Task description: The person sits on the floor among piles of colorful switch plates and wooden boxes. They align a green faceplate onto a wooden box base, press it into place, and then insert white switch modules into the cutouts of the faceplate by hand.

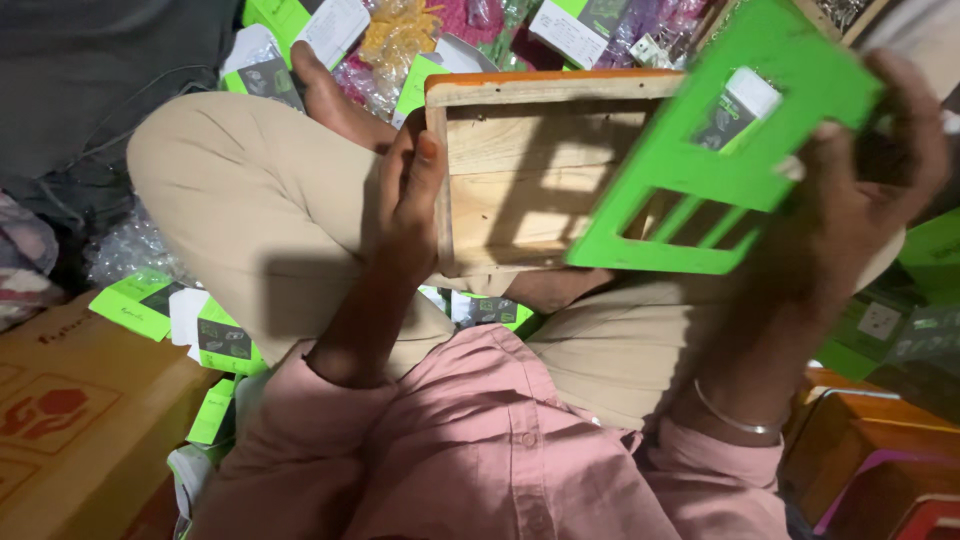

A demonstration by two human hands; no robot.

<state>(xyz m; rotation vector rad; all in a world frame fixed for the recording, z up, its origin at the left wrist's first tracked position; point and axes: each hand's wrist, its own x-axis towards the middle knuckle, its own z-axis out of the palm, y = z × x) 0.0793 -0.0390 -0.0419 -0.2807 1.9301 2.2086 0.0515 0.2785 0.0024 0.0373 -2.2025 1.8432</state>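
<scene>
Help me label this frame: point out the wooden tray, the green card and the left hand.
wooden tray (520, 170), head view, bare inner boards.
green card (790, 80), head view, upper flat part.
left hand (408, 195), head view, back of the hand.

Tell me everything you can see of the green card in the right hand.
The green card is a flat, bright green sheet, cardboard by its look, with rectangular cut-out windows: one near its top showing a white and dark insert, and slots along its lower edge. It is tilted and slightly blurred, held up over the wooden tray on the lap. The right hand grips its right edge; the left hand touches only the tray.
</scene>
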